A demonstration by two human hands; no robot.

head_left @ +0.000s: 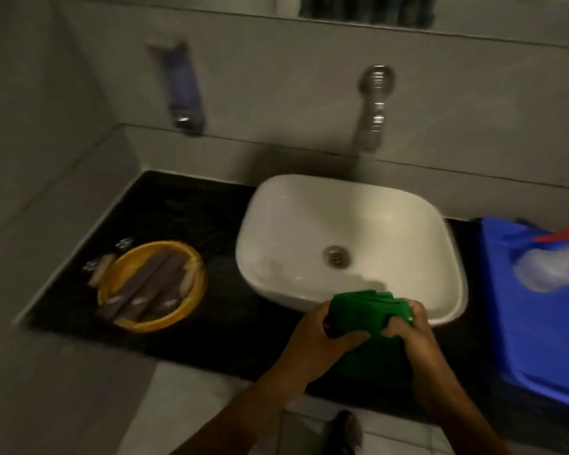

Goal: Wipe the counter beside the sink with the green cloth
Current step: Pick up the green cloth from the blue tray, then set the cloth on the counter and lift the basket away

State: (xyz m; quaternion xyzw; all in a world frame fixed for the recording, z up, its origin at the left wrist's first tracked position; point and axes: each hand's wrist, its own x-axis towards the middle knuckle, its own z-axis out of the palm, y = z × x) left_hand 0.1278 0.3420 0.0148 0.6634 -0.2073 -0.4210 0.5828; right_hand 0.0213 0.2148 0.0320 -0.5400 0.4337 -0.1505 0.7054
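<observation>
A folded green cloth (365,320) is held in front of the white basin sink (309,218), above the front strip of the black counter (184,211). My left hand (316,336) grips the cloth's left side with the thumb on top. Gripping its right side is my right hand (411,333). The cloth's lower part hangs down between my wrists. The counter stretches left of the sink to the wall corner.
A yellow bowl (191,310) holding dark brushes and wooden pieces sits on the counter's left. A blue bag (539,323) lies right of the sink. The chrome tap (375,106) and a wall soap dispenser (183,83) hang above. A foot (345,431) stands on the floor tiles.
</observation>
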